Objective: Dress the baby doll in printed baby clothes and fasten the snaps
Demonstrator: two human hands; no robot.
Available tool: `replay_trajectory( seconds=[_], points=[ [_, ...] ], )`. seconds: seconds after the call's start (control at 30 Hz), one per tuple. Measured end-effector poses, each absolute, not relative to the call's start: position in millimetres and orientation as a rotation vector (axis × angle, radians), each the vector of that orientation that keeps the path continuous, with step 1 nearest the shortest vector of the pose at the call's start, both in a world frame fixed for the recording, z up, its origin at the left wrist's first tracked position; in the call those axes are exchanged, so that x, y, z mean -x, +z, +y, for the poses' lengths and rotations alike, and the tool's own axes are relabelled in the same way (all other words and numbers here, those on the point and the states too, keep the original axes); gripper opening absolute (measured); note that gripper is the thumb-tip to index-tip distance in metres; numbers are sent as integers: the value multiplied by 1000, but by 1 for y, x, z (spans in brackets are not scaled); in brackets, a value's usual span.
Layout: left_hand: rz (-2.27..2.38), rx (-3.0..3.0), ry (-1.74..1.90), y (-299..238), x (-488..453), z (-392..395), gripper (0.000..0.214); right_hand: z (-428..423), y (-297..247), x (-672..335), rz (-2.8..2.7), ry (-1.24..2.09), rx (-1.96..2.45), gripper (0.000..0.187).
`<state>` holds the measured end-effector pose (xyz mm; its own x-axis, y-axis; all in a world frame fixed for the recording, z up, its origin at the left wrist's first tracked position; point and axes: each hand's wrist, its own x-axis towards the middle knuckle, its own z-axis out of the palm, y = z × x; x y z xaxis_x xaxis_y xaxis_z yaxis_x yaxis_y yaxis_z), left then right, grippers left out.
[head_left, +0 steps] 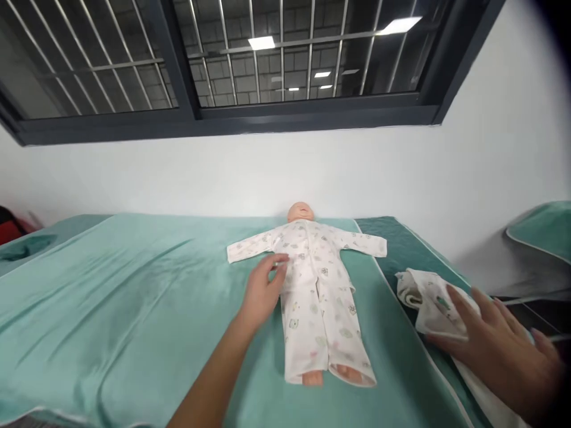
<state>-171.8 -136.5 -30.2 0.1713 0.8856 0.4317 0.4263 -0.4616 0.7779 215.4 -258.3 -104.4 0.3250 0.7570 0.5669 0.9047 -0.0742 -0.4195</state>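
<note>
A baby doll (300, 210) lies on its back on a green sheet, dressed in a white patterned long-sleeved top (307, 249) and matching trousers (307, 333). Both sleeves stretch out sideways, and the feet show only partly at the trouser hems. My left hand (264, 288) is at the left side of the top, fingers bent and thumb a little apart from them; whether the fingertips touch the fabric I cannot tell. On the right, my right hand (502, 348) spreads its fingers over a folded white patterned cloth (439, 297), hiding part of it. No grip on that cloth is visible.
The light green sheet (134, 297) covers the bed surface, with a darker green strip (383, 232) along its right side. A white wall (267, 172) rises behind, below a barred window (285, 113). Another green cloth (544, 229) hangs at far right.
</note>
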Motion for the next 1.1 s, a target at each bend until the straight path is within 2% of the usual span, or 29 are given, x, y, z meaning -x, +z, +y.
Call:
replay_trajectory(
  seconds=[0.03, 0.1, 0.2, 0.27, 0.5, 0.77, 0.93, 1.1],
  points=[
    [1238, -2028, 1251, -26, 163, -115, 25, -251, -95, -199, -1571, -301, 1872, 78],
    [1251, -2145, 1244, -20, 145, -74, 27, -229, -75, -161, -1736, -262, 1746, 67],
    [1292, -2211, 1193, -20, 123, -23, 32, -180, -53, -107, -1761, -19, 1584, 46],
    [1328, -2195, 1177, -28, 114, -2, 35, -139, -45, -80, -1775, 198, 1478, 40],
    [1228, -2213, 1163, -56, 114, 12, 41, -27, -47, -45, -1653, 353, 1288, 34],
    [1331, -2310, 982, -54, 108, 8, 48, -23, -61, -48, -1601, 541, 1241, 33],
    [1308, -2390, 1015, -50, 107, 2, 51, -33, -58, -46, -1445, 454, 1211, 24],
    [1256, -2317, 1283, -44, 106, -10, 27, -59, -57, -45, -1448, 246, 1279, 10]
  ],
)
